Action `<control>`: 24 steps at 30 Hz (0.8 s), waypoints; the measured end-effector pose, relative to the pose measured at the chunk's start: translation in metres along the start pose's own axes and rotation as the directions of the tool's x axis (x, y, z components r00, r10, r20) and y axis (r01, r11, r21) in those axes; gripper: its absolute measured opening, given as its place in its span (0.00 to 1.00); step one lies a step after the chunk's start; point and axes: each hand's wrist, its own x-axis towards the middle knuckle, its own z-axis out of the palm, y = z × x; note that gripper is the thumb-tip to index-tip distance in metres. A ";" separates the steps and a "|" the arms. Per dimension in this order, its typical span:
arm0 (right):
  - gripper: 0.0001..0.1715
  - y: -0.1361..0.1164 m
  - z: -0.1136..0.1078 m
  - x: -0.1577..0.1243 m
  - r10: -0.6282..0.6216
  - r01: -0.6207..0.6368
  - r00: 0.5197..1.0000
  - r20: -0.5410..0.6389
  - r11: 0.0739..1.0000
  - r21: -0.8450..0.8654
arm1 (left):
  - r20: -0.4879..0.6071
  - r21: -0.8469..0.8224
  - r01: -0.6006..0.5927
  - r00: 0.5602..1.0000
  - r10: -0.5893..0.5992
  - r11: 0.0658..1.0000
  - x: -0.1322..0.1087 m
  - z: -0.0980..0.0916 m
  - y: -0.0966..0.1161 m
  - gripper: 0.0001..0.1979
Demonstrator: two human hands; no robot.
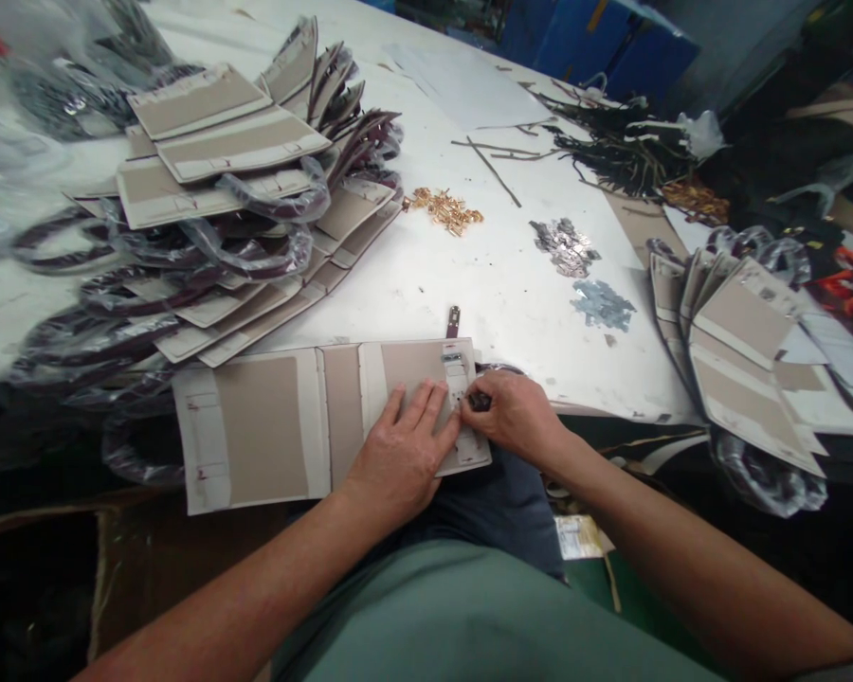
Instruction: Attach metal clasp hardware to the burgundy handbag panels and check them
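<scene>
Presses the left hand flat on a beige panel, fingers slightly spread and wrapped around nothing. Pinches a small dark piece, partly hidden, between the closed fingers of the right hand, at the panel's right end. Has the panel laid over the near edge of the desk, with a dark tab jutting past its far side. Faces, farther back, stacked panels to the left, gold fasteners and silvery plates.
</scene>
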 end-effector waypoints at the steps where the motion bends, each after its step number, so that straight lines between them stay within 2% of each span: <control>1: 0.08 0.001 0.001 0.000 -0.001 0.001 1.000 0.003 1.000 0.020 | 0.006 -0.007 0.001 1.000 -0.001 1.000 0.000 -0.001 0.000 0.36; 5: 0.07 0.006 0.001 0.002 0.016 -0.017 1.000 0.009 0.994 0.111 | 0.019 -0.022 0.010 1.000 -0.009 1.000 0.000 -0.002 0.000 0.35; 7: 0.07 0.009 -0.003 0.002 0.043 -0.052 0.998 0.048 0.979 0.198 | 0.018 -0.020 0.012 1.000 -0.012 1.000 -0.001 -0.002 0.000 0.36; 10: 0.06 0.012 -0.014 0.000 0.034 -0.095 0.988 0.152 0.904 0.416 | 0.015 -0.019 0.008 1.000 -0.007 1.000 -0.002 -0.002 0.000 0.37; 12: 0.12 0.013 -0.022 -0.002 0.018 -0.110 0.984 0.180 0.850 0.515 | 0.015 -0.018 0.004 1.000 -0.003 1.000 -0.003 -0.003 -0.001 0.37; 17: 0.16 0.009 -0.030 0.002 0.044 -0.099 0.992 0.121 0.861 0.499 | 0.013 -0.030 0.001 1.000 -0.001 1.000 -0.005 -0.004 -0.001 0.36; 21: 0.08 0.005 -0.028 0.015 0.003 -0.083 0.986 0.165 0.873 0.481 | 0.003 -0.049 0.004 1.000 -0.004 0.999 -0.006 -0.004 -0.001 0.36; 24: 0.07 0.004 -0.025 0.022 -0.006 -0.090 0.981 0.194 0.874 0.478 | -0.005 -0.053 0.009 1.000 -0.009 0.999 -0.006 -0.003 -0.001 0.35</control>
